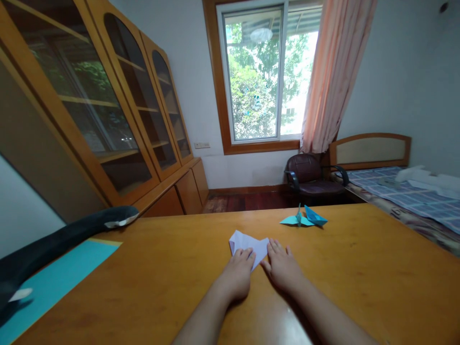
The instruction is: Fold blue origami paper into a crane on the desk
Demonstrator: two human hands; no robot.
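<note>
A sheet of pale lilac folded paper [247, 240] lies on the wooden table, with creased, angled edges and a small folded flap at its left corner. My left hand [237, 273] rests over its lower left part, fingers bent together and holding it against the tabletop; the left thumb is hard to make out. At the paper's right corner, my right hand [283, 266] lies with fingers stretched out and thumb apart, its fingertips touching the edge. Beyond my right hand sit a light teal origami crane [297, 219] and a blue folded paper boat [316, 217], side by side.
The wooden table [151, 282] spans the foreground. At left, a black curved arm [72, 235] reaches over a turquoise sheet [68, 278]. Past the table's far edge stand a brown armchair [309, 172], a bed [413, 187] and a glass-door cabinet [143, 108].
</note>
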